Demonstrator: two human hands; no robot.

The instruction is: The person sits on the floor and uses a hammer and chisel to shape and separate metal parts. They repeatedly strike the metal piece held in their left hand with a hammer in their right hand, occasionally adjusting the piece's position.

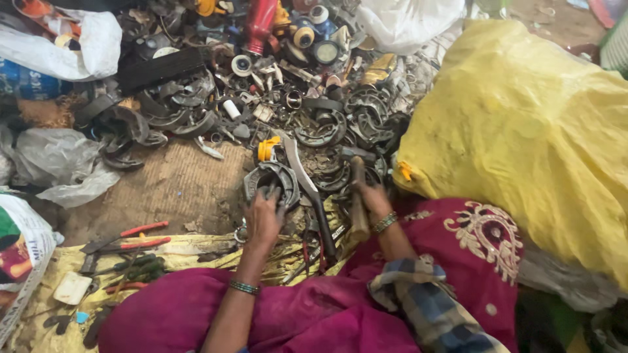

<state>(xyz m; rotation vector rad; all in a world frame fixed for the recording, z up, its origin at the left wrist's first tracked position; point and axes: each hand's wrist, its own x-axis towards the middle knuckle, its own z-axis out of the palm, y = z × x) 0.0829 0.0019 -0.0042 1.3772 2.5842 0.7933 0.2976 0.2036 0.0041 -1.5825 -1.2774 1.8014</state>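
Note:
My left hand [263,219] rests on a curved grey metal brake shoe [271,178] lying flat on the ground in front of me, fingers spread over its lower rim. My right hand [373,196] grips the wooden handle of a hammer [358,202], whose head points up toward the scrap pile. Between the hands lies a long curved blade [298,163] with a dark handle. Both wrists wear bangles. A magenta cloth covers my lap.
A heap of dark metal scrap [314,111] fills the ground ahead, with a red bottle [260,23] at the back. A big yellow sack [523,131] stands at the right. Pliers and cutters with red handles [131,245] lie at the left. White plastic bags [62,163] sit further left.

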